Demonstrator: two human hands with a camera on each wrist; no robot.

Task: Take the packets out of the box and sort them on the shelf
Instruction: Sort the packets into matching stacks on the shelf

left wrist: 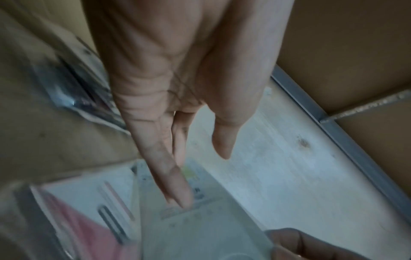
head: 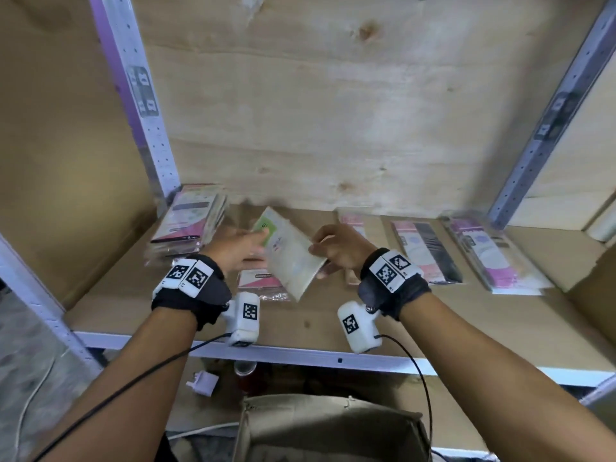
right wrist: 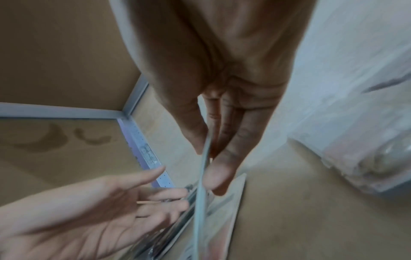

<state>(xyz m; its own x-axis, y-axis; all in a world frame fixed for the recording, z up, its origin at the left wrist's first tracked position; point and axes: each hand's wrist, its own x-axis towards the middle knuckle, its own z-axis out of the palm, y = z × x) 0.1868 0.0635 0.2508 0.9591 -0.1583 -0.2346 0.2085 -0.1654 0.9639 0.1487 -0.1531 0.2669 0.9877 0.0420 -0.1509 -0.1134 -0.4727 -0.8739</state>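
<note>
A pale packet [head: 290, 251] with a green label hangs tilted above the shelf [head: 433, 321]. My right hand [head: 336, 248] pinches its right edge; the right wrist view shows the packet [right wrist: 201, 193] edge-on between thumb and fingers [right wrist: 222, 176]. My left hand [head: 243, 248] is flat and open, and its straight fingers [left wrist: 175, 184] touch the packet's [left wrist: 200, 219] face. The cardboard box [head: 333, 428] stands on the floor below me, its inside hidden.
A stack of packets [head: 190, 225] leans at the shelf's left end, and a pink packet [head: 260, 281] lies under my hands. More pink packets [head: 426, 251] [head: 490, 258] lie flat to the right. Metal uprights [head: 140, 95] [head: 550, 121] frame the bay. A white plug [head: 203, 383] lies below.
</note>
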